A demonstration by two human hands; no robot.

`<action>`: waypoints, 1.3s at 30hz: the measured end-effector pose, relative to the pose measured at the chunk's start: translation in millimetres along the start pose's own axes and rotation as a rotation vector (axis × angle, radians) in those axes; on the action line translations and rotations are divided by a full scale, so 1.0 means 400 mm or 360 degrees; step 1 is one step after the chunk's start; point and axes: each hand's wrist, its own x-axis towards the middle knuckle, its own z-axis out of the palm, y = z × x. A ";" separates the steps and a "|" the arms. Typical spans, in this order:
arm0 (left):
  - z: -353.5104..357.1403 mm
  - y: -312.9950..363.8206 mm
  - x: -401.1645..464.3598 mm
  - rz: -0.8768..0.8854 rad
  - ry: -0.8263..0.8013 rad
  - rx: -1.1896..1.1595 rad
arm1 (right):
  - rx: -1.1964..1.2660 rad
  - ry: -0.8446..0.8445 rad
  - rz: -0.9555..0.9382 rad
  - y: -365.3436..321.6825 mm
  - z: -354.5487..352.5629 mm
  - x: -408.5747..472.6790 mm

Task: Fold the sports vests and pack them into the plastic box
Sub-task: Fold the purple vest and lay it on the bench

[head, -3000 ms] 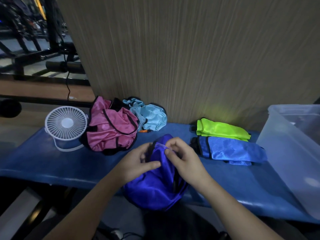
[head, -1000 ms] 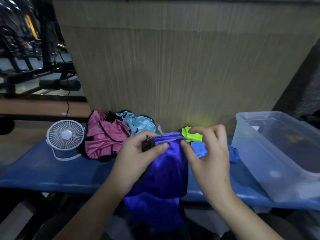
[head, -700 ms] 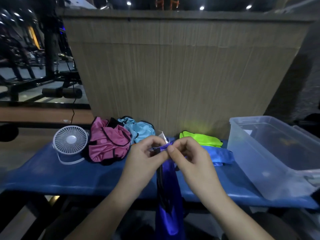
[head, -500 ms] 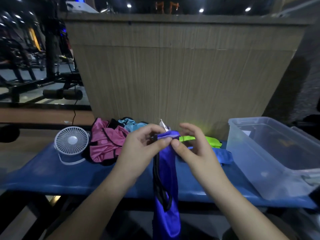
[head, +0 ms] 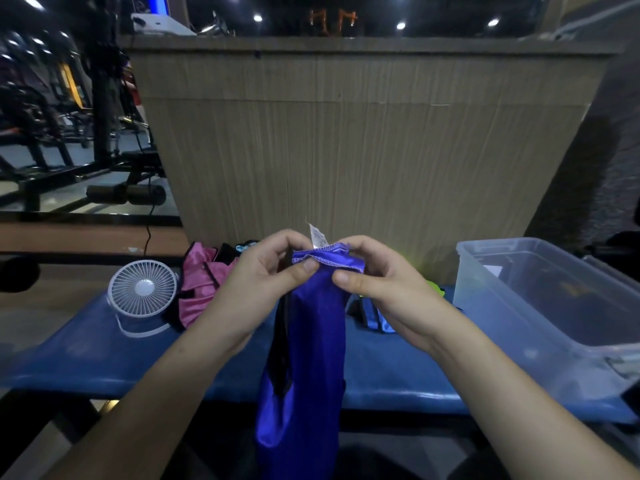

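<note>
Padded blue bench (head: pixel 104 355); both grips, left hand (head: pixel 258 292) and right hand (head: pixel 384 292), pinch shiny purple vest (head: pixel 311 341)

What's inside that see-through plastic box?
The plastic box shows no vests inside. Something white and flat shows near its far wall, too unclear to name. Its near end runs out of view.

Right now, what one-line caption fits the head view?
Both hands pinch a blue vest's top hem, hanging over the bench beside the box.
</note>
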 end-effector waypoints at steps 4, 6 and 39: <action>-0.017 -0.008 0.000 -0.0021 0.0069 0.0026 | 0.0042 0.0052 -0.0088 -0.006 0.007 -0.002; -0.021 -0.008 0.000 -0.0018 0.0127 0.0057 | 0.0015 0.0125 -0.0159 -0.010 0.012 -0.002; -0.046 -0.073 0.002 0.0096 0.0129 0.0221 | -0.1221 -0.0114 -0.0038 -0.030 0.013 0.033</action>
